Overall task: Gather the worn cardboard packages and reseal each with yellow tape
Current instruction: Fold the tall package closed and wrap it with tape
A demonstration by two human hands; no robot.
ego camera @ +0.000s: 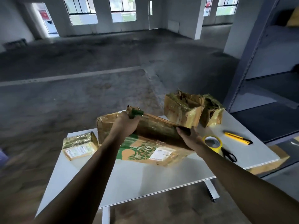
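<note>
Green-printed package [145, 152] has its flap [158, 126] gripped in our left hand [124, 122] and right hand [189, 137]; next we probably fold it shut and reach for the yellow tape [213, 144]

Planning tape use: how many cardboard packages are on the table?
4: small package front left, large package held at centre, two torn packages back right. Others may hide behind.

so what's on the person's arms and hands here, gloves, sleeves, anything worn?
Nothing worn that shows. Left hand and right hand are bare, no gloves. Both forearms are bare to the frame's edge: no sleeves, watch or bands. Fingers partly hidden, so rings cannot be ruled out.
</note>
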